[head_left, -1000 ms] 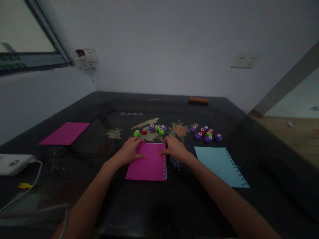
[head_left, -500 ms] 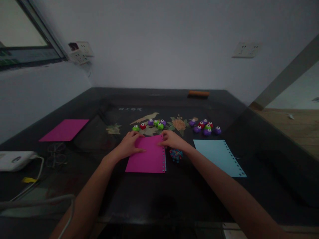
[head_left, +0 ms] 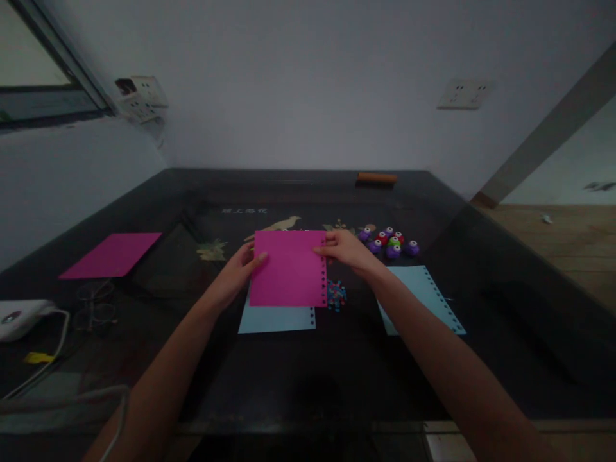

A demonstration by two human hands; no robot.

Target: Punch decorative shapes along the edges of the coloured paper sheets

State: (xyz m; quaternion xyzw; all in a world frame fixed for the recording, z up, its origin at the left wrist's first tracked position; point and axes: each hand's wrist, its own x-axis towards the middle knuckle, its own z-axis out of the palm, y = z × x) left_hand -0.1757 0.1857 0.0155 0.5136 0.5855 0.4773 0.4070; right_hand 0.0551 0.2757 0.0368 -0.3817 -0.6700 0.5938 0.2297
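Between my hands is a pink sheet of paper with punched holes along its right edge, raised above the table. My left hand pinches its left edge, thumb in front. At the upper right corner, my right hand grips the sheet between thumb and fingers. A light blue sheet lies below, partly covered by the pink one. Close to the pink sheet's right edge is a small heap of blue and red bits. Small toys behind the pink sheet are mostly hidden.
Several purple, red and green toys with eyes cluster at the right, behind another light blue sheet. Another pink sheet lies at left, near glasses and a white device with a cable. An orange-brown roll lies at the back.
Both hands have lifted the pink sheet off the blue sheet, which now shows beneath it. The raised sheet now hides the middle toys. The view has shifted slightly.
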